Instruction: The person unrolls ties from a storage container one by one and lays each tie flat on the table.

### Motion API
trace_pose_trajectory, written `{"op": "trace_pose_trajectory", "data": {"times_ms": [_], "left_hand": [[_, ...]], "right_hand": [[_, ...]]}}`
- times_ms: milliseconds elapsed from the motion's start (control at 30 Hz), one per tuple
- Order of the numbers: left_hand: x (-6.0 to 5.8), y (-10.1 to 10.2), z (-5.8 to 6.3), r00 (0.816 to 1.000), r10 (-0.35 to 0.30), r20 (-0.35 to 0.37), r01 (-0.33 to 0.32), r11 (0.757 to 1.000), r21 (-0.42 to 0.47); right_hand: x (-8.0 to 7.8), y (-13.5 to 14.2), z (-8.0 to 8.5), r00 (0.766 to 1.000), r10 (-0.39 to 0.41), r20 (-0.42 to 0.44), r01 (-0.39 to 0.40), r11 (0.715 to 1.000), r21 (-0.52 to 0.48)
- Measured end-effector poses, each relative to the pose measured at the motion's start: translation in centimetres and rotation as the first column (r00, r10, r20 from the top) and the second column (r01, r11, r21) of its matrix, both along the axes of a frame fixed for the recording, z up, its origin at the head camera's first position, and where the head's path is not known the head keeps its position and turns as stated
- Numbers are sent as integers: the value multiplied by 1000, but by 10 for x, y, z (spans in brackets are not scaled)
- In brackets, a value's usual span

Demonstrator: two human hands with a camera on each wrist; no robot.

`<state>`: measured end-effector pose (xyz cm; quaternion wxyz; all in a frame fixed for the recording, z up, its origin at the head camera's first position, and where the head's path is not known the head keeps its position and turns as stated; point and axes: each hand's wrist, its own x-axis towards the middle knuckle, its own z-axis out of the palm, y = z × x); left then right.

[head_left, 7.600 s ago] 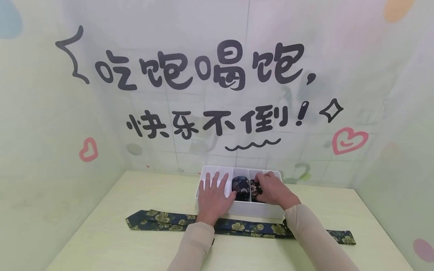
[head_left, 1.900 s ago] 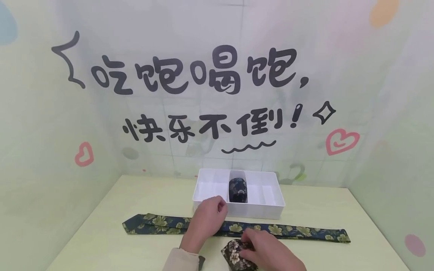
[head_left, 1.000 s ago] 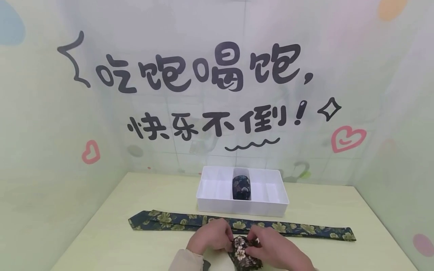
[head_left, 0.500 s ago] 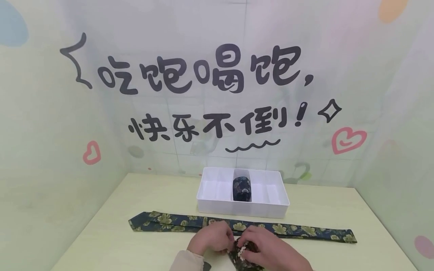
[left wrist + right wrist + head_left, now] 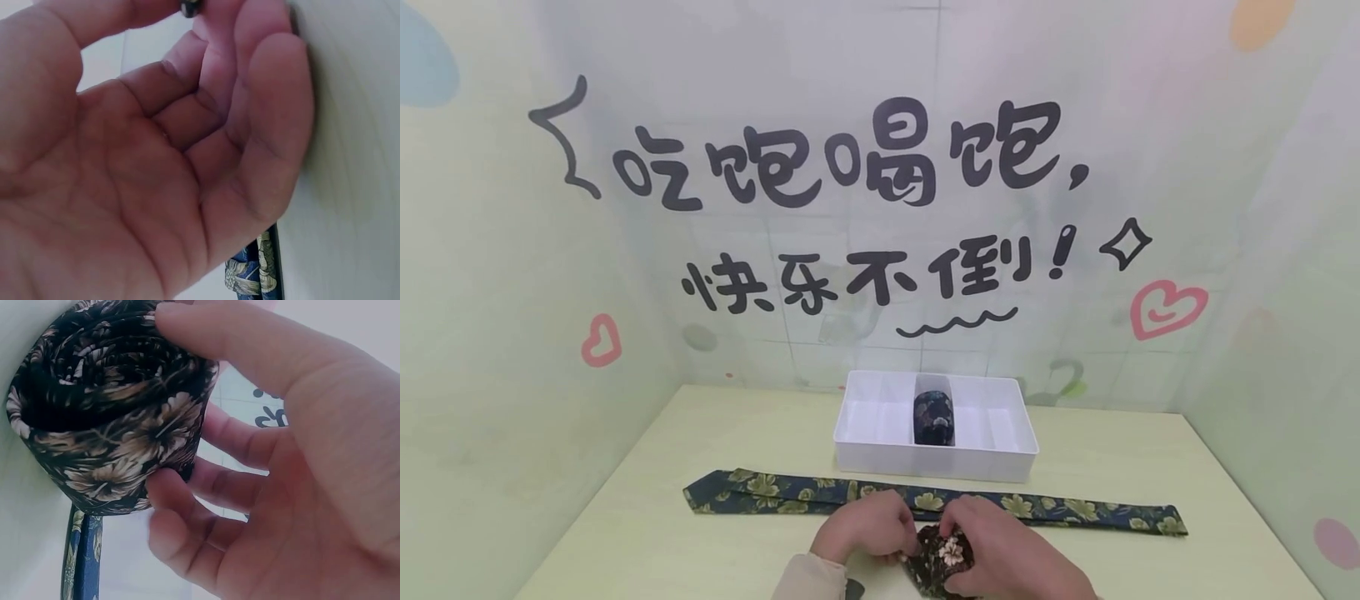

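A rolled-up black necktie with cream flowers (image 5: 951,552) stands on the table close to me, its coils showing in the right wrist view. My right hand (image 5: 1011,546) holds the roll, thumb on one side and fingertips on the other. At the roll's left side is my left hand (image 5: 872,525), fingers curled. In the left wrist view, its thumb and fingertips pinch a small dark bit of the tie (image 5: 190,7), mostly cut off by the frame's top. Behind both hands a navy necktie with yellow-green flowers (image 5: 760,485) lies stretched across the table, partly covered by them.
Against the back wall stands a white divided box (image 5: 880,457). A dark floral necktie roll (image 5: 934,417) sits in its middle compartment. The pale table (image 5: 647,467) is enclosed by printed curtains (image 5: 820,75) at the back and sides.
The black floral tie has come out of the box's right part to the table before me. My left hand has moved from the box to this roll. Lately the roll has turned slightly.
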<state>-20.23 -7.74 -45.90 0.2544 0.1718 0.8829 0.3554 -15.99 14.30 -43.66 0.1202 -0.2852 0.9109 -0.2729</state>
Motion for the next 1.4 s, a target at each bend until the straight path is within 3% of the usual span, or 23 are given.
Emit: {"op": "trace_pose_trajectory", "data": {"times_ms": [167, 400, 600, 867, 1233, 1400], "left_hand": [[-1, 0, -1, 1000, -3, 0, 3, 1000, 0], [-1, -4, 5, 1000, -22, 6, 22, 1000, -4], [-3, -8, 5, 999, -40, 33, 40, 999, 13], [-11, -13, 1, 990, -35, 134, 24, 996, 80], [-9, -14, 2, 993, -31, 115, 26, 999, 45], [-9, -14, 2, 991, -33, 126, 28, 999, 47]], "right_hand": [[-1, 2, 1, 999, -2, 34, 3, 1000, -14], [-1, 10, 6, 986, -23, 163, 31, 999, -44], [1, 16, 9, 976, 8, 216, -3, 1000, -23], [2, 21, 9, 979, -12, 205, 14, 1000, -7], [2, 22, -4, 982, -58, 177, 69, 996, -55], [1, 29, -7, 979, -22, 204, 51, 989, -137]]}}
